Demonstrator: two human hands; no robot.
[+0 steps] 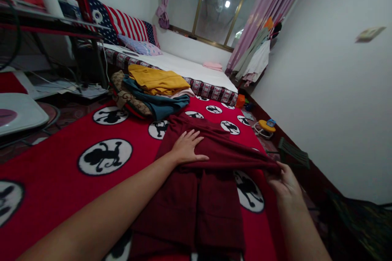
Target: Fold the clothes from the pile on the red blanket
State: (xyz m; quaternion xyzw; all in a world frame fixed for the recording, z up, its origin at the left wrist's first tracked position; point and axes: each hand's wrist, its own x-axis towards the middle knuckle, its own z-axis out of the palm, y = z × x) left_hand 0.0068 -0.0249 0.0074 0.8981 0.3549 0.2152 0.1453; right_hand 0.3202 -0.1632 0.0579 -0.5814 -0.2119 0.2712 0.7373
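A dark maroon garment (219, 200) lies spread on a red blanket (70, 195) printed with white ovals and black monkey figures. Flat on its upper part rests my left hand (188, 149), fingers spread. My right hand (284, 181) pinches the end of a piece of the garment that stretches out to the right, probably a sleeve, and holds it taut. Beyond the garment sits a pile of clothes, with a yellow one (157, 79) on top of a teal one (159, 104). A brown patterned item (128, 98) lies at the pile's left side.
Behind stands a bed (183, 63) with pillows under a curtained window. A cluttered desk (55, 20) and a white chair (20, 108) are at left. A yellow stool (266, 126) and a dark green stool (292, 153) stand along the right wall.
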